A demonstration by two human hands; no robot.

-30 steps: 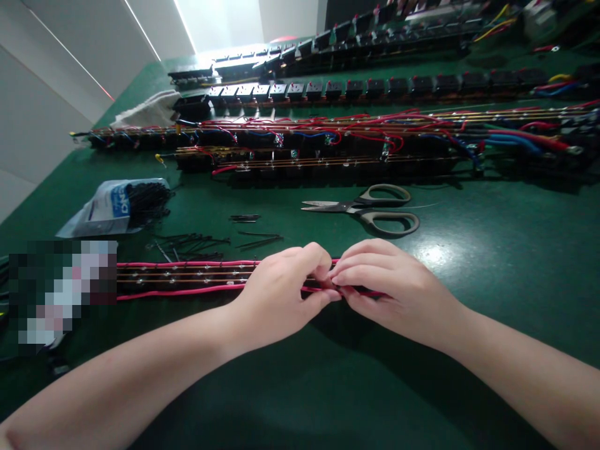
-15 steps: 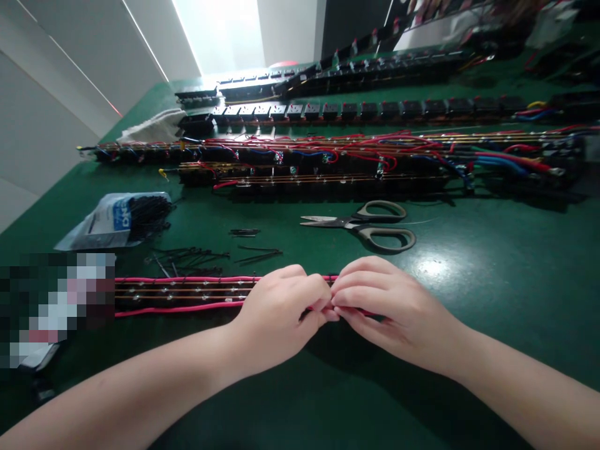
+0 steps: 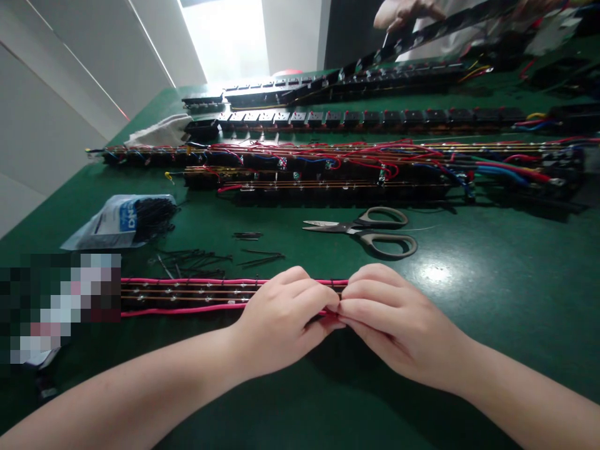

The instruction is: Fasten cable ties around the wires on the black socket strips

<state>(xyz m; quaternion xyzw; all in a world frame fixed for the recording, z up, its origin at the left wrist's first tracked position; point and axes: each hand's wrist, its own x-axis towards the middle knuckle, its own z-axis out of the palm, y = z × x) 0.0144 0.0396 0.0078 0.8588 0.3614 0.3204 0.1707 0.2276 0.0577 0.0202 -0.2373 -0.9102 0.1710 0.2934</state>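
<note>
A long black strip [image 3: 187,297] with copper-coloured rods and a red wire [image 3: 187,309] along its near edge lies across the table. My left hand [image 3: 290,312] is closed over the strip, thumb and fingers pinching at the near red wire. Against its fingertips, my right hand [image 3: 398,319] is closed in a pinch too. What the right fingertips grip is hidden. Another red wire [image 3: 187,281] follows the strip's far edge, bound by small black ties. Loose black cable ties [image 3: 197,257] lie just behind the strip.
Scissors [image 3: 356,229] with grey-black handles lie beyond my hands. A plastic bag of black cable ties [image 3: 112,222] is at the left. Wired black assemblies [image 3: 328,162] and a row of black sockets [image 3: 351,119] fill the back. Another person's hand [image 3: 407,12] holds a black strip there.
The view has shifted slightly, so everything sits a little lower and further right. My hands keep pinching together at the strip. At the back, the other person's hand now shows more clearly.
</note>
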